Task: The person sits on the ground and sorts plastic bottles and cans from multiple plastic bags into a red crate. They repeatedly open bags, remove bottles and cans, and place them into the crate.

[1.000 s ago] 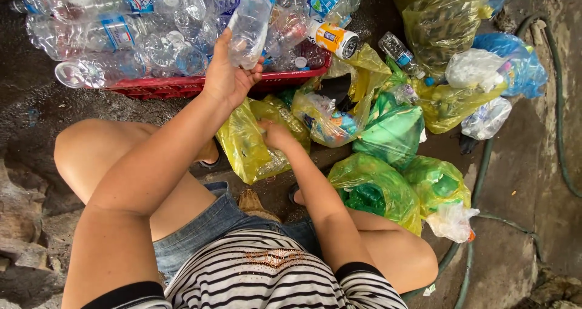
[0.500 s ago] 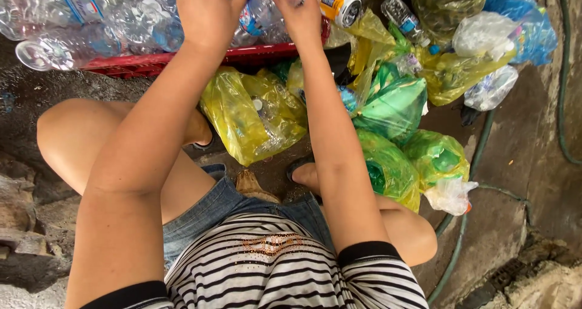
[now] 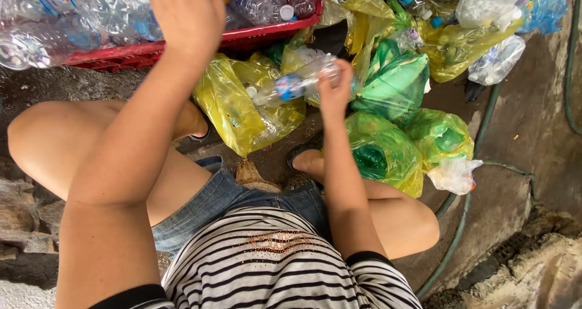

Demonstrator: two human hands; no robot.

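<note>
Since the earlier frame, a clear crushed plastic bottle with a blue label (image 3: 297,83) has been pulled down over the yellow plastic bag (image 3: 233,106), gripped shut in the right hand (image 3: 335,88). Left hand (image 3: 185,15) is raised open, empty, above the red plastic crate (image 3: 151,51).

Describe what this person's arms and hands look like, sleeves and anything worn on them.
Both arms are bare from the short sleeves down. The sleeves belong to a black-and-white striped top and end in a plain black band, seen on the left sleeve and the right sleeve. The left hand and right hand are bare: no gloves, and no rings, watch or bracelets that show.
</note>
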